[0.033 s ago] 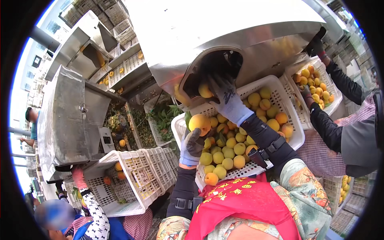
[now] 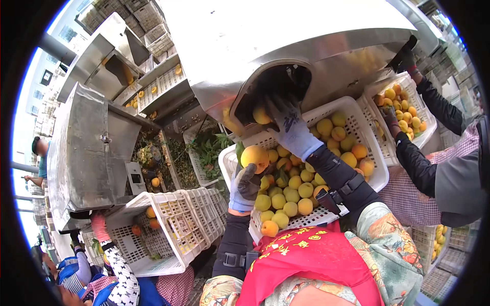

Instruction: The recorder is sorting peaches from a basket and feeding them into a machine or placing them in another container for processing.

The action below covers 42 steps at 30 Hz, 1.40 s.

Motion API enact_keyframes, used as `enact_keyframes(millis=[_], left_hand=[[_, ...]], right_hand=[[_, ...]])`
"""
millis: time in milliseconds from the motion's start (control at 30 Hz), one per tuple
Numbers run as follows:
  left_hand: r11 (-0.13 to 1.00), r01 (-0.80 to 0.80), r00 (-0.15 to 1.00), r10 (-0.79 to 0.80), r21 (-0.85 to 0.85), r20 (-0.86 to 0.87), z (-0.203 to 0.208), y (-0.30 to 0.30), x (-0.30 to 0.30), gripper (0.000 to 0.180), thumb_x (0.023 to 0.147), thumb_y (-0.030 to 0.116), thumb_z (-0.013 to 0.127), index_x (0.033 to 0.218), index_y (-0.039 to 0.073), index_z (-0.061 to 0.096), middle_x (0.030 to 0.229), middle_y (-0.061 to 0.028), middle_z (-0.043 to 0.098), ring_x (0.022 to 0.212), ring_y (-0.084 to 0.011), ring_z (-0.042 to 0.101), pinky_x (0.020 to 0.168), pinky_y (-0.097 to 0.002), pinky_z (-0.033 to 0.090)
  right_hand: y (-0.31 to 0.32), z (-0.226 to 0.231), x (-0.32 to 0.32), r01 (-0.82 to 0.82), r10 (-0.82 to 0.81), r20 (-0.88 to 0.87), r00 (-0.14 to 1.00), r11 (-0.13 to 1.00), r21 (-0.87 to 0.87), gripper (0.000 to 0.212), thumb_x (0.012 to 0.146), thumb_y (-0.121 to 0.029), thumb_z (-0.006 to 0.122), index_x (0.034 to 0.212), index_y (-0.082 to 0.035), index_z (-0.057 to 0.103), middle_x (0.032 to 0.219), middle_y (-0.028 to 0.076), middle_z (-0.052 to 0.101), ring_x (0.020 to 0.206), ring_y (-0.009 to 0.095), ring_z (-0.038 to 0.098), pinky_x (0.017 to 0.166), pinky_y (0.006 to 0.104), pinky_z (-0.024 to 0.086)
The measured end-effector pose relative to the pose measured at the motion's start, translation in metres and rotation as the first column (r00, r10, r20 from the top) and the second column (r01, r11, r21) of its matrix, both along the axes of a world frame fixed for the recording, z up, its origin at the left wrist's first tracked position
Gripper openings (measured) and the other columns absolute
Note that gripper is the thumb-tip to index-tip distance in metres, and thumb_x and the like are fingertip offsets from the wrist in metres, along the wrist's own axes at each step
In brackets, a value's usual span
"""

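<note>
My left hand (image 2: 245, 187), in a pale glove with dark fingers, holds a large yellow peach (image 2: 254, 158) above the near left side of a white crate. My right hand (image 2: 295, 127), gloved the same way, reaches into the dark round opening (image 2: 278, 84) of a metal machine. A second peach (image 2: 262, 115) is against its thumb and fingers, which look closed around it; the fingertips are dim in the shadow. Below both hands the white plastic crate (image 2: 378, 176) holds many yellow, greenish and orange peaches (image 2: 291, 195), with a few leaves among them.
The metal machine (image 2: 235, 30) overhangs the crate's far side. At right a co-worker's gloved hand (image 2: 391, 120) is at another peach crate (image 2: 430, 127). At left another person's arm (image 2: 120, 275) reaches to a tilted white crate (image 2: 176, 255). A leaf-filled crate (image 2: 196, 168) stands beyond.
My hands and both peaches stay where they were. At the lower left, a co-worker's head has shifted toward the edge, showing more of another person behind.
</note>
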<state>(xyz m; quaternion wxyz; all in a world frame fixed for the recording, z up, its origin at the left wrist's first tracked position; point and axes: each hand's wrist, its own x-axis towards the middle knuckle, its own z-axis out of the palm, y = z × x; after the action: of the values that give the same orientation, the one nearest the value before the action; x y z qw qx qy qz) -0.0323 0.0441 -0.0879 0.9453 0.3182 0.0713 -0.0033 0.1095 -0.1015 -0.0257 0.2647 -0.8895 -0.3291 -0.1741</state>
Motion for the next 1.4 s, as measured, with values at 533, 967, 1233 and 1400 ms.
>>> enact_keyframes(millis=[533, 967, 1233, 1400], left_hand=[[0.992, 0.117, 0.975, -0.122, -0.042, -0.186, 0.053, -0.003, 0.032, 0.057, 0.087, 0.047, 0.063, 0.127, 0.007, 0.052, 0.119, -0.0140, 0.061, 0.105, -0.0299, 0.062, 0.085, -0.0427, 0.054], [0.186, 0.528, 0.843, -0.233, 0.828, -0.485, -0.066, -0.027, -0.007, 0.068, 0.081, 0.046, 0.069, 0.132, 0.005, 0.052, 0.117, -0.0177, 0.062, 0.106, -0.0242, 0.061, 0.087, -0.0319, 0.049], [-0.577, 0.323, 0.334, -0.672, 0.750, -0.661, -0.046, -0.080, -0.049, 0.072, 0.077, 0.034, 0.064, 0.142, 0.014, 0.041, 0.136, -0.0221, 0.043, 0.120, -0.0393, 0.050, 0.095, -0.0467, 0.044], [-0.605, 0.107, 0.563, -0.617, 0.789, -0.550, -0.073, -0.090, -0.076, 0.063, 0.079, 0.023, 0.060, 0.137, 0.008, 0.044, 0.124, -0.0216, 0.048, 0.107, -0.0383, 0.054, 0.082, -0.0507, 0.047]], right_hand=[[-0.006, 0.021, -0.056, -0.128, 0.150, -0.200, 0.968, 0.985, 0.118, 0.093, 0.062, -0.033, 0.080, 0.140, -0.006, 0.039, 0.131, 0.019, 0.050, 0.119, 0.040, 0.047, 0.108, 0.0489, 0.029], [0.000, -0.026, 0.009, 0.092, -0.105, 0.079, 0.991, 0.984, 0.155, 0.089, 0.065, -0.033, 0.080, 0.137, 0.000, 0.040, 0.130, 0.020, 0.050, 0.122, 0.039, 0.044, 0.108, 0.0505, 0.029], [-0.004, 0.038, 0.035, -0.055, 0.020, 0.138, 0.990, 0.966, 0.253, 0.063, 0.078, -0.033, 0.072, 0.131, -0.005, 0.051, 0.118, 0.019, 0.060, 0.106, 0.035, 0.057, 0.093, 0.0438, 0.045], [-0.090, -0.023, -0.041, -0.570, 0.154, -0.674, 0.722, 0.684, -0.455, 0.057, 0.085, -0.037, 0.064, 0.136, -0.015, 0.051, 0.127, 0.015, 0.057, 0.119, 0.030, 0.053, 0.102, 0.0410, 0.040]])
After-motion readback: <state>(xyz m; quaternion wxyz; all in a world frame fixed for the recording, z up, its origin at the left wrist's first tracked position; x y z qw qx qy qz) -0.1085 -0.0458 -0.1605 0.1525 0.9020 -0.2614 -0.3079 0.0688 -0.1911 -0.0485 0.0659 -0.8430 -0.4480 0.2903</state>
